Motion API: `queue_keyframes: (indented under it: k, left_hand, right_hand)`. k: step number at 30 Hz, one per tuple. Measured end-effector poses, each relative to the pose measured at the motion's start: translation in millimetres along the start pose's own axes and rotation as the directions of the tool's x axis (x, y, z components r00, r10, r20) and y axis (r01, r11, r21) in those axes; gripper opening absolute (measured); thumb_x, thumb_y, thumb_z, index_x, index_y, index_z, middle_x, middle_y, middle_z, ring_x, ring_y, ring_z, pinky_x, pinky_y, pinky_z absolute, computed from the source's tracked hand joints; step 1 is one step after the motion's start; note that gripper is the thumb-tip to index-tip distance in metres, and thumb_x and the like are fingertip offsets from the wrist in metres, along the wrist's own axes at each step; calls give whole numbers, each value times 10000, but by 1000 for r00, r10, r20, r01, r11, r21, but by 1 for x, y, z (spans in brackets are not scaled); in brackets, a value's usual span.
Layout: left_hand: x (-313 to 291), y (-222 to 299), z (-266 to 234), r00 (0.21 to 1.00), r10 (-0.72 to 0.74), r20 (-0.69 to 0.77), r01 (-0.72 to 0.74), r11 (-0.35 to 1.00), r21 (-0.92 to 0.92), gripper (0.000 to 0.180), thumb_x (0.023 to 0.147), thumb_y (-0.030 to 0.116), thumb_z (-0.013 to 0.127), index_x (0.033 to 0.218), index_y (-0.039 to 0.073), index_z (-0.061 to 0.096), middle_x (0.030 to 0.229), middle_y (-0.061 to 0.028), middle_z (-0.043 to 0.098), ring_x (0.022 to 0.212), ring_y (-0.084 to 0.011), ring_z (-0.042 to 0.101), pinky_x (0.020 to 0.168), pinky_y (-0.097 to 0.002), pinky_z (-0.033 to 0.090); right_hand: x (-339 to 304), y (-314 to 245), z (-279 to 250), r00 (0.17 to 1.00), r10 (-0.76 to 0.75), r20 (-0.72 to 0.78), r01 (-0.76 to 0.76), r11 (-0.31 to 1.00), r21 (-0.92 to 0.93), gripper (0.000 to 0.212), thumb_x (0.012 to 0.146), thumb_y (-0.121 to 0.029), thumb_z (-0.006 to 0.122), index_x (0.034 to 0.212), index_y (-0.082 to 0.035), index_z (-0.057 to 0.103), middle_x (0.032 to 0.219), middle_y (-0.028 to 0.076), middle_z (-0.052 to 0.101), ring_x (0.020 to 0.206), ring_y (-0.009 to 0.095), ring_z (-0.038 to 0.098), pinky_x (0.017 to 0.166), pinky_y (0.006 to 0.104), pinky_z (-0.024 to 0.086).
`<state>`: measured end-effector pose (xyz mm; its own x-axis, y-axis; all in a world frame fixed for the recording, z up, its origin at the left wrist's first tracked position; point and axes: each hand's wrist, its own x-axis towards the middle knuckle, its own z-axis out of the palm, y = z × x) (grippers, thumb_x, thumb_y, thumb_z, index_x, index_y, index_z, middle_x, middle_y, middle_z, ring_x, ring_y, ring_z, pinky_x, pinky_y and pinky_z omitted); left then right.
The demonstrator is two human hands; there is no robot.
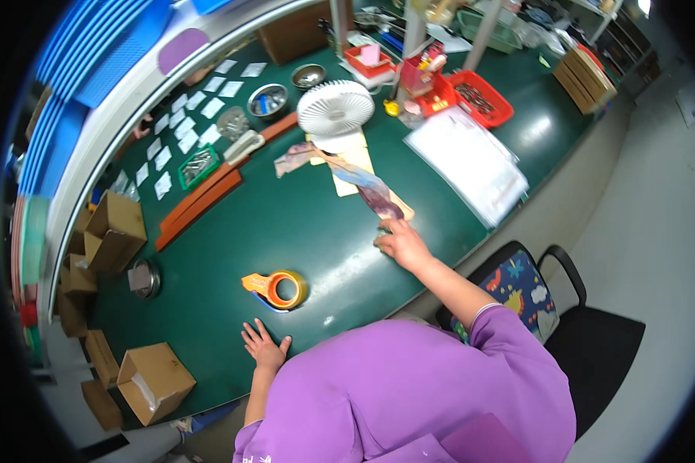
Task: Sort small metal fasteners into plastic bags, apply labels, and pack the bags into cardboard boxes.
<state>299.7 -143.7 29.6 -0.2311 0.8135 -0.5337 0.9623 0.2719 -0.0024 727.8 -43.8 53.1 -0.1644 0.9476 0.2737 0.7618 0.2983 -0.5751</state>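
My left hand (266,352) lies flat on the green tabletop (216,309), fingers spread and nothing in it. Just beyond it is an orange tape dispenser (259,285) with a roll of tape. My right hand (403,245) rests farther right on the table, its fingers bent around a tiny item too small to name. Close to those fingertips ends a twisted, multicoloured cloth (374,191), partly over a yellow sheet (347,185). A white desk fan (335,108) stands behind the cloth.
White papers (471,166) lie at right, near a red tray (483,99) of small parts. Farther left are orange-brown bars (199,208), a green basket (199,167), metal bowls (268,100) and several small white packets (187,141). Cardboard boxes (156,382) line the left edge; a chair (602,339) stands right.
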Motion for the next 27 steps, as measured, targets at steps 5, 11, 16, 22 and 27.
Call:
queue_keyframes:
  k: [5,11,16,22,27]
  left_hand:
    - [-5,0,-8,999,-28,17,29,999,-46,1098,747,521,693,1499,145,-12,1538,-202,-113,1413,-419,-56,1111,-575,116]
    - [-5,-16,1,947,-23,-319,-105,919,-380,658,828,334,668,1367,70,401,1477,-198,233,1355,-375,233,1078,-509,260]
    - [0,11,-57,843,-302,-445,-373,267,-889,303,968,223,494,1111,-24,598,1191,-181,583,1097,-265,575,975,-387,445]
    - [9,95,-166,899,389,-202,-96,-274,-957,522,1004,314,408,1399,-17,324,1285,-173,503,1156,-280,550,982,-380,455]
    - [31,86,-169,928,358,-106,81,-469,-879,425,1008,297,394,1300,-12,407,1197,-162,560,1089,-254,590,935,-383,496]
  right_hand:
    - [9,19,26,992,-35,117,27,997,71,89,720,-62,651,798,-86,685,925,90,605,905,292,569,786,384,475]
    - [19,-8,7,981,3,194,-40,982,185,116,734,-77,676,847,-97,691,846,92,641,806,271,620,726,367,507]
    - [80,-107,-20,965,35,262,-169,844,510,214,728,-155,744,935,-131,695,878,59,668,807,242,616,744,345,500]
    - [158,-178,41,927,-341,152,168,745,646,232,732,-208,733,950,-134,703,879,20,677,851,222,584,791,343,466]
    - [173,-198,72,920,-379,95,291,827,481,227,763,-235,705,967,-133,710,1047,40,631,996,243,544,858,354,444]
